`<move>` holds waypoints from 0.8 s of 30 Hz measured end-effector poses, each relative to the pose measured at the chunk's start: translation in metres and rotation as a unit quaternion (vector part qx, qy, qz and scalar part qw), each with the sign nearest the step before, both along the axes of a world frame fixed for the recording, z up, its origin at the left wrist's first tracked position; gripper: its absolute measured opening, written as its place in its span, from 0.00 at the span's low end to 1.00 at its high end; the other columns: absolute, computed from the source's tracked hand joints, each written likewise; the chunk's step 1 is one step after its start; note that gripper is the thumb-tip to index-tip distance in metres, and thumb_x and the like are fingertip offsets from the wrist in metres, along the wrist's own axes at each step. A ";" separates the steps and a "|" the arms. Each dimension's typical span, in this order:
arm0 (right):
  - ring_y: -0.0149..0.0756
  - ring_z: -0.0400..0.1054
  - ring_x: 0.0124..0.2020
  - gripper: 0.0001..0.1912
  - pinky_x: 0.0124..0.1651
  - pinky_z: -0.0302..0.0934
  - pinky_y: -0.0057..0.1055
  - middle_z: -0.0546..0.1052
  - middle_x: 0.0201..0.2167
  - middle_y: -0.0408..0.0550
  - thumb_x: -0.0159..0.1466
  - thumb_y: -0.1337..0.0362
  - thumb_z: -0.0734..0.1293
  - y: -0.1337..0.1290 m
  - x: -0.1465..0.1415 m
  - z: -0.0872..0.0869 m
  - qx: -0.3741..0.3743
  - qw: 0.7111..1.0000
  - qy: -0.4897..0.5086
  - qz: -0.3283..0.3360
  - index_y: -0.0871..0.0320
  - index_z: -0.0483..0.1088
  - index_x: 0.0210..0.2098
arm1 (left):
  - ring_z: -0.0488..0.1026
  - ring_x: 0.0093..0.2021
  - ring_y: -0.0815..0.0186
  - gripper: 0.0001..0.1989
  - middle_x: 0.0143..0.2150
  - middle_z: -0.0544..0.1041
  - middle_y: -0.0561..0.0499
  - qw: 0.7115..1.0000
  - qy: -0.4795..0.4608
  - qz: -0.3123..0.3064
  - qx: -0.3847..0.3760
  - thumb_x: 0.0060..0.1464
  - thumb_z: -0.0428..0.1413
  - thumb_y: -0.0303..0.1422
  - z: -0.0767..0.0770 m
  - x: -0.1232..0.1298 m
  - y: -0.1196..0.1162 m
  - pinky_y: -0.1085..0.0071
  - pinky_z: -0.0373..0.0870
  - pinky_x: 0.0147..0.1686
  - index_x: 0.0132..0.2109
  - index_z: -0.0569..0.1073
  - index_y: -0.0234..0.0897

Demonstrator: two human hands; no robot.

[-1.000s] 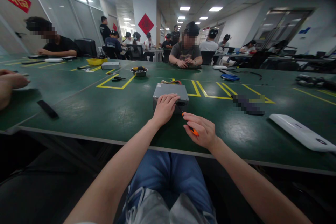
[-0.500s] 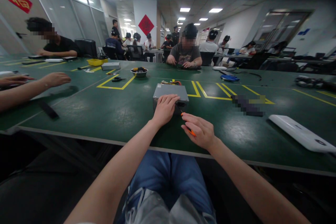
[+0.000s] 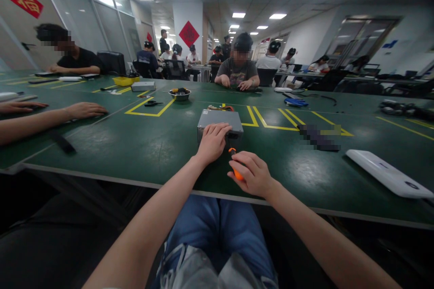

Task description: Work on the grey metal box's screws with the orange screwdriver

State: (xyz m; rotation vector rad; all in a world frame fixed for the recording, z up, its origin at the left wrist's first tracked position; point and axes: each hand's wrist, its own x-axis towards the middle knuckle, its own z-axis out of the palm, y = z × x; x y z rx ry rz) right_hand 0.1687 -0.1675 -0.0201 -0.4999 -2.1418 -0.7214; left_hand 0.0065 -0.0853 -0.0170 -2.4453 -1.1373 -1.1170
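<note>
A grey metal computer power supply unit [image 3: 219, 119] rests on the green table in front of me, with coloured wires at its far side and a black socket on its near face. My left hand [image 3: 213, 140] holds it by the near top edge, fingers laid over the top; the thumb is hidden. In my right hand [image 3: 251, 172] is an orange and black screwdriver [image 3: 238, 174], its handle wrapped by the fingers. Its thin shaft points at the unit's near face below the socket. Whether the tip touches a screw I cannot make out.
On the right lie a white casing [image 3: 386, 171] and a dark blurred object [image 3: 318, 137]. A metal bowl [image 3: 180, 95] with tools stands beyond, left of the unit. A co-worker's forearms [image 3: 68, 115] rest on the table at left; another person [image 3: 239, 70] sits opposite.
My right hand has shifted slightly left and down, turning the screwdriver more upright to the near face. My left hand stays on the unit. The co-worker's hand at left has moved right and lowered.
</note>
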 end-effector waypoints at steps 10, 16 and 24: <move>0.47 0.56 0.59 0.20 0.52 0.66 0.43 0.60 0.58 0.59 0.59 0.74 0.59 -0.004 -0.004 0.007 -0.012 0.997 -0.047 0.052 0.59 0.63 0.51 | 0.60 0.58 0.65 0.21 0.57 0.67 0.52 1.000 0.004 -0.010 -0.006 0.55 0.44 0.24 0.003 -0.002 -0.002 0.63 0.52 0.58 0.56 0.63 0.41; 0.40 0.64 0.54 0.15 0.47 0.68 0.35 0.69 0.50 0.57 0.60 0.72 0.62 -0.004 0.001 0.004 0.024 0.999 -0.030 0.033 0.58 0.64 0.47 | 0.60 0.58 0.66 0.21 0.58 0.66 0.52 1.000 0.002 -0.007 -0.006 0.55 0.45 0.24 0.002 -0.002 -0.002 0.64 0.52 0.58 0.55 0.63 0.42; 0.36 0.67 0.41 0.13 0.39 0.69 0.31 0.74 0.37 0.49 0.56 0.65 0.70 0.001 -0.001 0.001 0.059 0.997 0.029 0.036 0.56 0.61 0.37 | 0.59 0.58 0.63 0.21 0.57 0.67 0.50 1.000 -0.007 -0.016 0.000 0.53 0.52 0.30 0.002 -0.001 -0.003 0.63 0.51 0.59 0.55 0.64 0.40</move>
